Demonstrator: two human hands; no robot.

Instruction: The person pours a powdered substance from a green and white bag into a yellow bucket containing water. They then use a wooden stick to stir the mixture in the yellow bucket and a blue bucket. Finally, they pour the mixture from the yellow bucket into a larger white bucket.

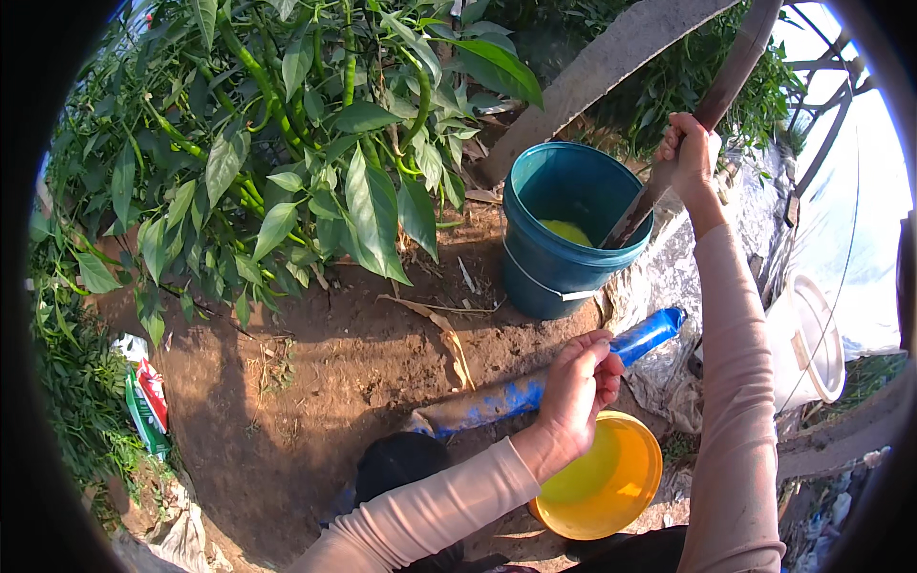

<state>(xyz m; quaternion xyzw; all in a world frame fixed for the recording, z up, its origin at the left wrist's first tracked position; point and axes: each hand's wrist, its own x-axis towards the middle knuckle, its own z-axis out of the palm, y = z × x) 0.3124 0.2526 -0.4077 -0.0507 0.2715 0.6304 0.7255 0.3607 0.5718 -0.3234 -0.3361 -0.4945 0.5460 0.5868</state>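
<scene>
My right hand [691, 154] is closed around a long wooden stick [738, 61] near the top right. The stick slants down into a teal plastic bucket [551, 265], where some yellow-green liquid [566, 230] shows at the bottom. My left hand [580, 390] is raised with curled fingers above the rim of a yellow bucket [641, 487]; whether it holds anything small cannot be told. Yellow-green liquid lies in that bucket too. Beside the left hand runs a blue hose [648, 335], partly covered in dirt.
Pepper plants [286, 143] with long green peppers fill the upper left. A white bucket [806, 344] stands at the right by plastic sheeting. A slanting beam [602, 64] passes behind the teal bucket. A red, green and white packet [147, 405] lies at the left.
</scene>
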